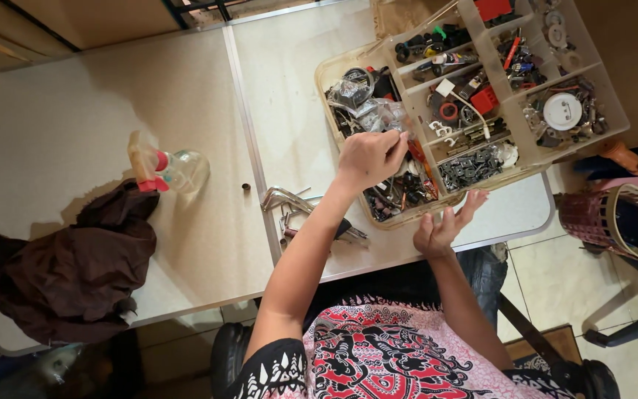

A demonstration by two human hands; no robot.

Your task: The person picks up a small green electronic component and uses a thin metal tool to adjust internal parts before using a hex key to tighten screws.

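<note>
organizer box [533,151]: top cut off | left hand [369,157] fingers' pinch: perhaps a small part, hidden

We see a clear, yellowish organiser [599,92] holding mostly black and silver bits, with red pieces [484,99] and a white disc [562,111]. The table [75,111] is pale cream; on it lie a dark brown cloth [68,270], a clear spray bottle [175,170] with a red collar and silver keys [286,199]. Our shirt [385,355] is pink, patterned in red and black
</note>
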